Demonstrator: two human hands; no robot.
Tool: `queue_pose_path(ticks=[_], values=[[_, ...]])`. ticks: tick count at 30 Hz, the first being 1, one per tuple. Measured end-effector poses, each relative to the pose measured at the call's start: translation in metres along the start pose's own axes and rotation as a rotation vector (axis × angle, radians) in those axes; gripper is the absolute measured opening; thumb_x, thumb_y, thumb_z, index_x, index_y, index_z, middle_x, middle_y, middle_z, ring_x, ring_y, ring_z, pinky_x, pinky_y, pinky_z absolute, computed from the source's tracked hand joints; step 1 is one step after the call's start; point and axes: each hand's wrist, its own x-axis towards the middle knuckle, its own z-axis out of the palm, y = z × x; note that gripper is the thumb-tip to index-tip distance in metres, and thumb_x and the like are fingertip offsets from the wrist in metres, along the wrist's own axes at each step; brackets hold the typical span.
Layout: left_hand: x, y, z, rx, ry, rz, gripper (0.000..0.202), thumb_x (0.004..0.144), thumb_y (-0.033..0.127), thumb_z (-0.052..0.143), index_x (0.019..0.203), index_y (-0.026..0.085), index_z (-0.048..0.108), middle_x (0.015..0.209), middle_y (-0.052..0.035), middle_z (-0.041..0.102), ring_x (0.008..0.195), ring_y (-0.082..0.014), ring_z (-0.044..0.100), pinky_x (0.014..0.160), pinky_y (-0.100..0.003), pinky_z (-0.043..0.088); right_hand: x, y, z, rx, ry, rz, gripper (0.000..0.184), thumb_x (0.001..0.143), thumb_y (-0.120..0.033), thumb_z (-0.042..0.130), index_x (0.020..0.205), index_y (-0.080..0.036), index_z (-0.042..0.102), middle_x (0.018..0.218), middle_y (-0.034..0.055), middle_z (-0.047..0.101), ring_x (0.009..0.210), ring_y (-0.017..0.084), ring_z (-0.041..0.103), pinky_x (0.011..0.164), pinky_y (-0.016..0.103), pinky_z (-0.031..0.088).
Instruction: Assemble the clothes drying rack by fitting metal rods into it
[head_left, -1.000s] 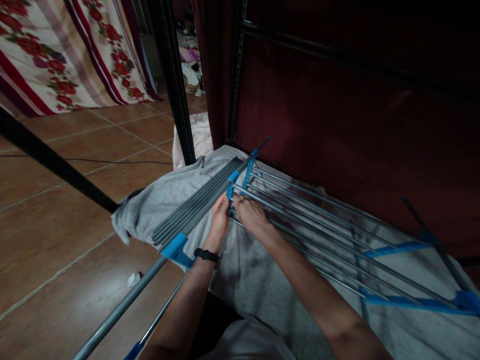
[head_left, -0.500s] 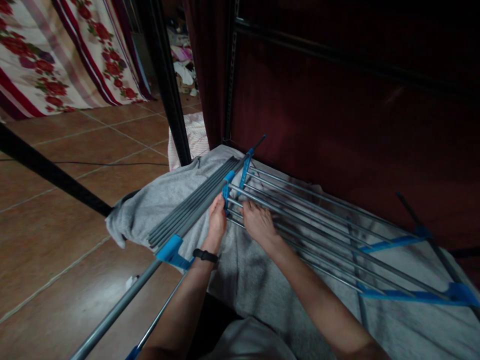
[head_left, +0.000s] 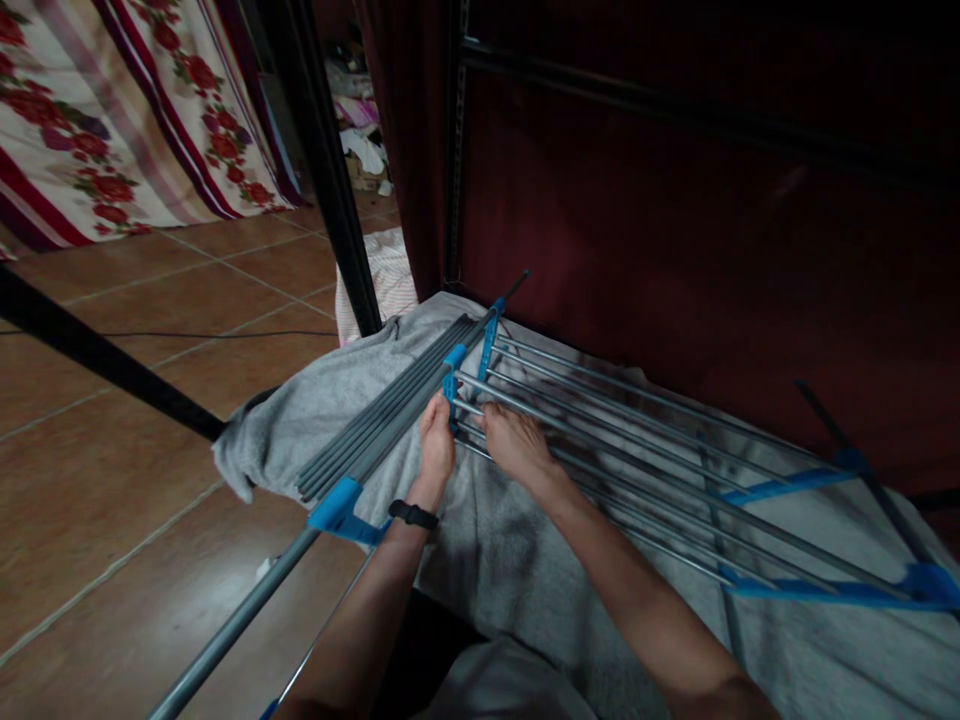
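My left hand (head_left: 437, 440) is closed around the near blue plastic bracket (head_left: 451, 378), which sits on a long grey tube (head_left: 240, 615). Right beside it, my right hand (head_left: 514, 437) grips one of the thin metal rods (head_left: 637, 465) close to that bracket. Several parallel rods run from the blue brackets on the left to blue end pieces (head_left: 825, 590) on the right, forming a rack. A bundle of loose grey tubes (head_left: 382, 415) lies along the long tube. Another blue bracket (head_left: 341, 510) is on that tube near my left wrist.
The rack rests on a grey blanket (head_left: 300, 430). Black metal posts (head_left: 322, 170) and a slanting bar (head_left: 97, 345) frame the left side. Dark red cloth (head_left: 637, 230) hangs behind. Brown tiles (head_left: 135, 430) cover the floor, with a floral curtain (head_left: 127, 110) beyond.
Both hands keep nearly the same places on the bracket and rod. The rack's right end and the near part of the long tube appear shifted slightly, along with the view.
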Motion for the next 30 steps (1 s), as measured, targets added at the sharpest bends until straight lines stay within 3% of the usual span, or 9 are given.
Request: queue_pose_path(ticks=[13,18,23,26,30], values=[[0.003,-0.003,-0.001,0.025,-0.007,0.041,0.041,0.084,0.059,0.075,0.101,0.023,0.080,0.114,-0.0070,0.079,0.114,-0.0240,0.070,0.113,-0.039,0.046,0.001,-0.002,-0.003,-0.001,-0.011,0.021,0.038,0.112,-0.033,0.031,0.125,-0.019,0.065,0.120,0.0126,0.077,0.115,0.024,0.072,0.096,0.035,0.052],[0.007,-0.004,-0.005,0.034,-0.022,0.046,0.040,0.083,0.058,0.077,0.103,0.023,0.079,0.117,-0.0068,0.079,0.117,-0.0234,0.068,0.115,-0.037,0.044,-0.004,-0.005,0.004,-0.030,0.082,-0.021,0.040,0.112,-0.032,0.032,0.133,-0.016,0.062,0.127,0.0138,0.073,0.116,0.024,0.070,0.097,0.037,0.053],[0.011,-0.003,-0.006,0.012,-0.015,0.020,0.042,0.079,0.058,0.078,0.099,0.021,0.077,0.107,-0.0056,0.078,0.103,-0.0219,0.070,0.106,-0.036,0.048,-0.022,-0.004,0.016,-0.062,0.266,-0.098,0.047,0.110,-0.026,0.042,0.154,-0.013,0.047,0.143,0.0175,0.064,0.131,0.025,0.060,0.110,0.039,0.046],[0.011,0.000,-0.004,0.037,-0.024,0.029,0.043,0.080,0.060,0.075,0.098,0.021,0.076,0.104,-0.0060,0.077,0.102,-0.0227,0.069,0.104,-0.037,0.049,-0.039,0.005,0.021,-0.062,0.297,-0.055,0.047,0.109,-0.022,0.040,0.154,-0.014,0.047,0.142,0.0178,0.065,0.131,0.025,0.059,0.114,0.041,0.043],[0.011,0.001,-0.003,0.090,-0.015,0.063,0.046,0.081,0.066,0.074,0.092,0.021,0.073,0.095,-0.0048,0.074,0.097,-0.0223,0.067,0.100,-0.036,0.049,-0.057,0.021,0.025,-0.074,0.273,0.087,0.043,0.111,-0.029,0.038,0.149,-0.016,0.054,0.135,0.0157,0.069,0.123,0.025,0.064,0.110,0.042,0.047]])
